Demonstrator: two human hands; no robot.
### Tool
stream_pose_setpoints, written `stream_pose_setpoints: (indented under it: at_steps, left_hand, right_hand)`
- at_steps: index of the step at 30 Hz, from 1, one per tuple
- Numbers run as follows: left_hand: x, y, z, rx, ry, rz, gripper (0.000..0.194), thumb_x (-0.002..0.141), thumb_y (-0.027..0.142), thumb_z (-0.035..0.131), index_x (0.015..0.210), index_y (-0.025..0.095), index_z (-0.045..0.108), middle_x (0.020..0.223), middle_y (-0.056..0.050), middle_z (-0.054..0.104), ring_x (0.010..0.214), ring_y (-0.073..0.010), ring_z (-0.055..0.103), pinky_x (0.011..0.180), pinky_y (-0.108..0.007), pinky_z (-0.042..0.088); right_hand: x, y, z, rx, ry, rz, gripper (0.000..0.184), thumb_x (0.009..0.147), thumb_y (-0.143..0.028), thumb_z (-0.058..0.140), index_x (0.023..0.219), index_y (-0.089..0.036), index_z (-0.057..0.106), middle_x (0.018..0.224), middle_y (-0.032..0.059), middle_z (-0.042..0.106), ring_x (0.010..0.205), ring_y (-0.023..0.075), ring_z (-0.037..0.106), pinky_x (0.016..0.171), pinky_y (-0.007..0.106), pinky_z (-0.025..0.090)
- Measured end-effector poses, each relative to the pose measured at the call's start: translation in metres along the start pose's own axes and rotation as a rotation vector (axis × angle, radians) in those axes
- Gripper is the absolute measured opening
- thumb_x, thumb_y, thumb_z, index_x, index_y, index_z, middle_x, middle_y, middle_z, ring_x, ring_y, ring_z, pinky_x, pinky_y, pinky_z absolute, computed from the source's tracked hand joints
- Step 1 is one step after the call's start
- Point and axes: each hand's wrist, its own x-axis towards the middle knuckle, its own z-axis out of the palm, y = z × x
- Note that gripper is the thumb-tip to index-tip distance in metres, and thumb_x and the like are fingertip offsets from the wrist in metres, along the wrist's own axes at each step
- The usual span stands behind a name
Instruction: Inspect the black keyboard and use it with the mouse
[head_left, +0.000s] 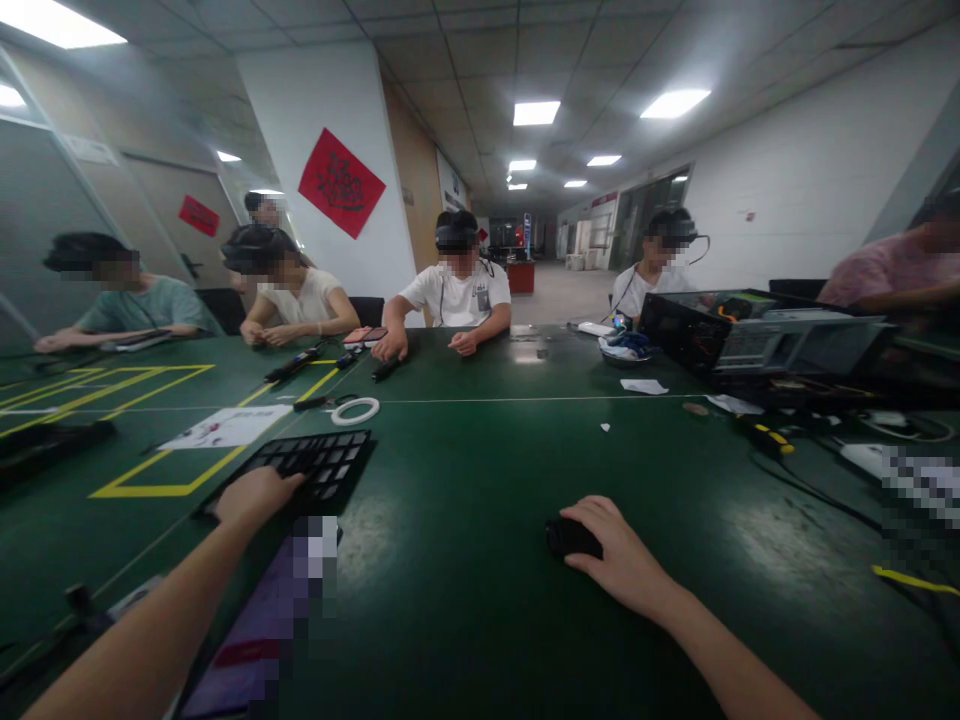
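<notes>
My right hand [619, 555] is curved over a dark computer mouse [574, 538] on the green table, thumb along its near side and fingers over its top. My left hand [259, 495] lies on the near left part of a black panel with a grid of greyish rectangles [341, 465], which looks like a keyboard or a sectioned tray. The thumb of that hand points right; its other fingers are mostly lost against the dark panel. Below my left forearm is a flat purple screen or sheet [259, 610], partly blurred out.
A white tape ring [355, 411] and a printed sheet [225, 427] lie beyond the panel. Yellow tape lines [142, 491] mark the left side. An opened computer case [795, 340] stands at right, with cables nearby. Several people with headsets sit across the table [465, 480].
</notes>
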Motion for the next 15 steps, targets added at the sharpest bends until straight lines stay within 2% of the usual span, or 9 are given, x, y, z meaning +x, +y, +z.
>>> stream_pose_setpoints:
  at_steps: [4, 8, 10, 12, 15]
  left_hand:
    - [-0.004, 0.002, 0.001, 0.110, -0.083, -0.041, 0.055, 0.078, 0.052, 0.041, 0.090, 0.004, 0.063, 0.105, -0.025, 0.061, 0.097, -0.0366, 0.058, 0.068, -0.035, 0.045]
    - [-0.018, 0.003, -0.013, 0.129, 0.033, 0.052, 0.065, 0.081, 0.055, 0.031, 0.098, -0.002, 0.056, 0.107, -0.028, 0.059, 0.095, -0.0360, 0.058, 0.064, -0.032, 0.044]
    - [-0.026, 0.000, -0.020, 0.115, 0.064, 0.087, 0.062, 0.082, 0.052, 0.027, 0.095, 0.000, 0.056, 0.104, -0.027, 0.060, 0.092, -0.0345, 0.059, 0.060, -0.029, 0.043]
    - [-0.033, -0.008, -0.026, 0.094, 0.035, 0.077, 0.048, 0.082, 0.045, 0.029, 0.087, 0.006, 0.057, 0.095, -0.022, 0.064, 0.089, -0.0322, 0.060, 0.057, -0.027, 0.041]
    - [-0.039, -0.025, -0.029, 0.059, -0.024, 0.054, 0.024, 0.075, 0.033, 0.040, 0.072, 0.015, 0.055, 0.078, -0.012, 0.066, 0.082, -0.0285, 0.061, 0.055, -0.025, 0.039]
  right_hand:
    - [0.000, 0.000, 0.001, 0.005, -0.003, 0.003, 0.049, 0.073, -0.035, 0.061, 0.120, -0.029, 0.050, 0.129, 0.0039, 0.042, 0.117, 0.0220, 0.041, 0.098, 0.042, 0.038]
    - [-0.002, 0.000, -0.001, 0.092, -0.009, -0.030, 0.048, 0.073, -0.034, 0.060, 0.120, -0.030, 0.050, 0.129, 0.0038, 0.043, 0.117, 0.0237, 0.041, 0.097, 0.045, 0.038]
    - [-0.002, 0.002, -0.007, 0.138, 0.019, -0.026, 0.047, 0.073, -0.035, 0.059, 0.120, -0.031, 0.051, 0.129, 0.0036, 0.043, 0.117, 0.0243, 0.042, 0.096, 0.046, 0.039]
    - [0.001, 0.010, -0.019, 0.112, 0.117, -0.006, 0.045, 0.074, -0.035, 0.058, 0.118, -0.030, 0.052, 0.127, 0.0045, 0.045, 0.117, 0.0252, 0.042, 0.097, 0.047, 0.038]
    - [0.006, 0.038, -0.043, -0.064, 0.372, 0.029, 0.044, 0.074, -0.039, 0.053, 0.116, -0.025, 0.054, 0.119, 0.0076, 0.053, 0.115, 0.0272, 0.042, 0.096, 0.048, 0.036]
